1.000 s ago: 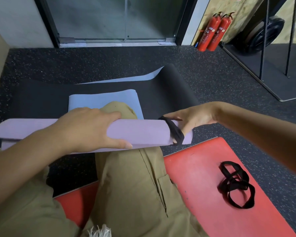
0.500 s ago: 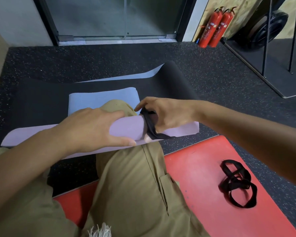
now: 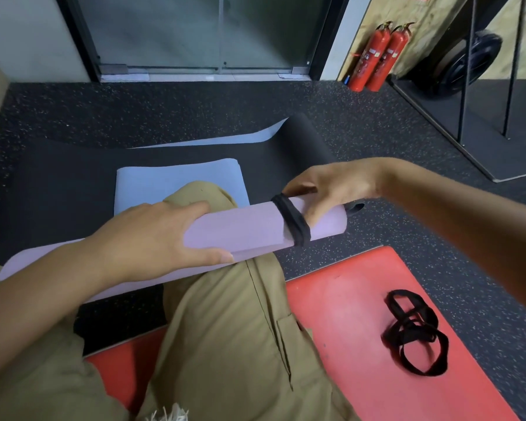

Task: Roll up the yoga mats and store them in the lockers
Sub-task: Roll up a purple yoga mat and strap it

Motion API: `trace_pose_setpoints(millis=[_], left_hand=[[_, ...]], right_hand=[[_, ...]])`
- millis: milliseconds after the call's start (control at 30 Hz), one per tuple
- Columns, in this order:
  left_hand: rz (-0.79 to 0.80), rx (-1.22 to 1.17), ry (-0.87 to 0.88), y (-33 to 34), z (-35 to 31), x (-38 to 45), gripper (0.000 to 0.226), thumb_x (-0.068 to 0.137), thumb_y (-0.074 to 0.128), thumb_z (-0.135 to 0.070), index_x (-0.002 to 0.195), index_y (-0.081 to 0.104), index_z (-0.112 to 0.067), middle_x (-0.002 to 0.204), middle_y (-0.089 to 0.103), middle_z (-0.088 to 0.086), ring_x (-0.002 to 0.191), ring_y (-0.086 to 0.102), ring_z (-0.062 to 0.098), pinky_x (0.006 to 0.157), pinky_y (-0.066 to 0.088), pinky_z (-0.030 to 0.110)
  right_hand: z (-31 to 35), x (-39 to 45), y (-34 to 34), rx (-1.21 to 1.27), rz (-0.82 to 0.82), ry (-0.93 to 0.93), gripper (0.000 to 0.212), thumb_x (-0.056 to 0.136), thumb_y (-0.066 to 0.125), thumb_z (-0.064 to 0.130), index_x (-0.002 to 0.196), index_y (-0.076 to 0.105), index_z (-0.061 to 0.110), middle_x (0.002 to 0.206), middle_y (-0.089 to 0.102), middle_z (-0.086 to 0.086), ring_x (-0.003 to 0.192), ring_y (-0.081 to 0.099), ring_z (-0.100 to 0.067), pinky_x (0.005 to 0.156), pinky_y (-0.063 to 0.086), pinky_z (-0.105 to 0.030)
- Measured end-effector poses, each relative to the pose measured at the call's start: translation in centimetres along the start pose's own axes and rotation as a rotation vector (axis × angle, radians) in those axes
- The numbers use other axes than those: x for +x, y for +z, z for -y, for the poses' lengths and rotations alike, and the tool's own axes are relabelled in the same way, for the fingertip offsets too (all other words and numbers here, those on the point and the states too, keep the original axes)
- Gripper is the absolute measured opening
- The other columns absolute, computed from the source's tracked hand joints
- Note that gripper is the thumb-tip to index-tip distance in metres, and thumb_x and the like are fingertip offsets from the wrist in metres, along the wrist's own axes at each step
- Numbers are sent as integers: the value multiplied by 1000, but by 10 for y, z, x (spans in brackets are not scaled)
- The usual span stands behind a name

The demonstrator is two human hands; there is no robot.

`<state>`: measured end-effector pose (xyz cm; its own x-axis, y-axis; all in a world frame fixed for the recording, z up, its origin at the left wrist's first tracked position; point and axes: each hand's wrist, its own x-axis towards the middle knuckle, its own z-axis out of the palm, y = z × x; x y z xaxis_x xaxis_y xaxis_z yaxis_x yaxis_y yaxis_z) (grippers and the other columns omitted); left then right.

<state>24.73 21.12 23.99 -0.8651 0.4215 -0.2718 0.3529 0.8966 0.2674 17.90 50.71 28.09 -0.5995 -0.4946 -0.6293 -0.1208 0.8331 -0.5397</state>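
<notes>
Rolled mat [image 3: 234,229] across knee, band [image 3: 293,221] round right end, straps [image 3: 413,332] right

One camera only, worn on my head, looking forward and down over my lap. My left hand [image 3: 152,238] and right hand [image 3: 331,189] sit close below it, mid-frame; beyond them the view reaches the glass door [image 3: 219,34].
</notes>
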Motion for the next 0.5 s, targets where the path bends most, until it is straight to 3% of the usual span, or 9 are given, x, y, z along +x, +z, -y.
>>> trace_pose_setpoints(millis=[67, 133, 233, 367, 500], left_hand=[[17, -50, -18, 0, 2, -1, 71, 57, 33, -98, 95, 47, -41, 79, 54, -12, 75, 50, 3, 61, 38, 30], [29, -90, -28, 0, 4, 0, 68, 57, 34, -98, 95, 47, -43, 80, 55, -11, 76, 51, 3, 62, 38, 29], [19, -164, -55, 3, 7, -1, 63, 59, 35, -100, 90, 45, -46, 82, 56, -8, 77, 53, 4, 63, 39, 30], [-4, -185, -91, 7, 8, -2, 78, 57, 31, -106, 96, 48, -41, 86, 60, -9, 79, 56, 6, 67, 45, 31], [15, -180, -114, 4, 2, -4, 73, 59, 32, -104, 93, 48, -41, 87, 61, -11, 79, 57, 7, 68, 47, 32]], right_hand=[[-14, -5, -3, 250, -2, -62, 61, 71, 83, 33, 124, 67, 9, 118, 74, -7, 105, 71, -22, 84, 55, -28], [-23, -7, 3, 482, -11, -113, 51, 86, 69, 21, 131, 60, 0, 117, 72, -11, 98, 70, -20, 79, 55, -23], [-32, -6, 25, 832, -177, -183, 53, 93, 56, 26, 137, 54, -3, 110, 70, -10, 85, 70, -14, 68, 55, -25], [-42, -2, 66, 1232, -331, -342, 54, 98, 53, 43, 139, 53, 7, 137, 58, -17, 124, 57, -29, 99, 54, -41], [-34, 7, 94, 1295, -462, -363, 63, 100, 55, 38, 148, 44, -1, 147, 52, -27, 132, 55, -41, 98, 54, -47]])
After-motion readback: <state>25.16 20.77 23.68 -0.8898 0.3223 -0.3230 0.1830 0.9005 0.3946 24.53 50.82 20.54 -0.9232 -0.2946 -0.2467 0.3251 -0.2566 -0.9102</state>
